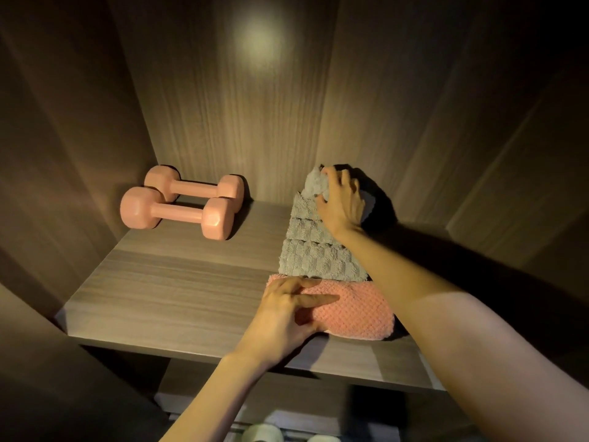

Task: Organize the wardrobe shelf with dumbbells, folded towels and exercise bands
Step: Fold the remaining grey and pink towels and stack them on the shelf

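Observation:
Two pink dumbbells (181, 202) lie side by side at the back left of the wooden wardrobe shelf (165, 291). A row of folded towels runs from front to back on the right: a pink towel (357, 314) at the front, grey towels (315, 253) behind it, and a light grey towel (315, 185) at the very back. My left hand (287, 311) rests with straight fingers on the pink towel's left end. My right hand (342, 202) reaches to the back and grips the light grey towel.
Wooden wardrobe walls close in the shelf on the left, back and right. A lower shelf (287, 406) shows below the front edge, with pale round objects (263, 433) at the bottom of the view. The shelf's middle shows bare wood.

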A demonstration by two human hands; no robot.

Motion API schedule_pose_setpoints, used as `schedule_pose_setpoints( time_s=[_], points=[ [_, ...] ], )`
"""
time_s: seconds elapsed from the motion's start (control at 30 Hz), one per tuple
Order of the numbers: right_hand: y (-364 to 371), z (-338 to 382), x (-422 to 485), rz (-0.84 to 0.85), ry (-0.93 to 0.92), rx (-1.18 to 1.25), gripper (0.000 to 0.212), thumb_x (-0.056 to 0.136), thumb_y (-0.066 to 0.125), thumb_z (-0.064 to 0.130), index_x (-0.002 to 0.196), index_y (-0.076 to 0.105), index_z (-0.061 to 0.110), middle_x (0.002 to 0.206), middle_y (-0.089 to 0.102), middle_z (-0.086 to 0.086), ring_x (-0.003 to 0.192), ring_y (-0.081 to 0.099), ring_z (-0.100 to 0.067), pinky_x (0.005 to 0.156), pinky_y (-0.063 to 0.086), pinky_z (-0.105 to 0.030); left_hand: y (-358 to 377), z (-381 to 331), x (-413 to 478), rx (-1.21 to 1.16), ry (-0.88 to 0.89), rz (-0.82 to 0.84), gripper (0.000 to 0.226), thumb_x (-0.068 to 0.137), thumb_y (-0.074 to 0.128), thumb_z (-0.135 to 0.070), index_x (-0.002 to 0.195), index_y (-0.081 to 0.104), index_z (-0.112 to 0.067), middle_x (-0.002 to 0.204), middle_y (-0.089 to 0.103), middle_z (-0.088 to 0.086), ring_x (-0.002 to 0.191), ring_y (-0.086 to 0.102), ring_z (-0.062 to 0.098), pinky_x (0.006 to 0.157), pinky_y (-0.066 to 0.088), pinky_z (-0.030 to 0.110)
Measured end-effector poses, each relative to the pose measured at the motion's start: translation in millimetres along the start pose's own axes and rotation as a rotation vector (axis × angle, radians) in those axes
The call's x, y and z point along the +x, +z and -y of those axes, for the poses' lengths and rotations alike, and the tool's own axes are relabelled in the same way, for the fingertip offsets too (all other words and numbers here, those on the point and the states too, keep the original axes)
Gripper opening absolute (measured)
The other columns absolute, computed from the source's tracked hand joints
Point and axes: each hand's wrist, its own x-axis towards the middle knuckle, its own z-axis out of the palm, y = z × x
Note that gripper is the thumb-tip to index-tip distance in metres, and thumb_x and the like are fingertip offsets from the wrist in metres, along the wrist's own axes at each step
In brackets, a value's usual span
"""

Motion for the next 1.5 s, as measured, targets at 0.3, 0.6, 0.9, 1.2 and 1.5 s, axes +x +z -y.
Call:
schedule_pose_setpoints(
  time_s=[0.3, 0.6, 0.9, 1.2, 1.5],
  points=[
    [3, -9, 1, 0.2, -0.183, 0.187, 0.051, 0.096, 0.055, 0.02, 0.145, 0.041, 0.021, 0.137, 0.039, -0.009, 0.104, 0.055, -0.023, 0.083, 0.049, -0.027, 0, -1, 0, -0.01, -0.007, 0.005, 0.051, 0.07, 0.082, -0.031, 0.116, 0.064, -0.041, 0.127, 0.057, -0.006, 0.122, 0.047, 0.007, 0.109, 0.029, 0.031],
    [3, -23, -9, 0.254, -0.322, 0.006, 0.041, 0.102, 0.035, 0.017, 0.142, 0.045, 0.02, 0.146, 0.043, 0.002, 0.125, 0.039, -0.026, 0.106, 0.031, -0.036, -2, -1, -1, 0.009, -0.021, 0.017, 0.05, 0.072, 0.08, -0.031, 0.118, 0.063, -0.041, 0.129, 0.054, -0.009, 0.124, 0.044, 0.005, 0.11, 0.026, 0.028],
    [-14, -25, -2, 0.698, -0.237, 0.021, 0.052, 0.102, 0.032, 0.017, 0.149, 0.021, 0.037, 0.16, 0.008, 0.011, 0.148, -0.002, -0.021, 0.12, -0.002, -0.048, -3, -7, -1, 0.022, -0.064, 0.046, 0.049, 0.074, 0.079, -0.03, 0.119, 0.063, -0.04, 0.133, 0.052, -0.008, 0.125, 0.043, 0.008, 0.111, 0.025, 0.027],
    [-51, -21, -19, 0.455, -0.312, 0.235, 0.043, 0.094, 0.054, 0.012, 0.135, 0.051, 0.026, 0.15, 0.036, 0.0, 0.14, 0.026, -0.023, 0.115, 0.024, -0.041, -5, -10, 1, -0.007, -0.094, 0.064, 0.051, 0.072, 0.081, -0.027, 0.119, 0.064, -0.038, 0.132, 0.054, -0.005, 0.124, 0.046, 0.011, 0.11, 0.029, 0.035],
    [-58, -55, -72, 0.678, -0.343, 0.228, 0.056, 0.074, 0.079, 0.031, 0.126, 0.057, 0.029, 0.132, 0.055, 0.007, 0.118, 0.05, -0.008, 0.099, 0.044, -0.029, -5, -11, -3, 0.019, -0.065, 0.049, 0.051, 0.07, 0.081, -0.029, 0.117, 0.064, -0.037, 0.128, 0.057, -0.004, 0.121, 0.048, 0.009, 0.109, 0.03, 0.033]
  ],
)
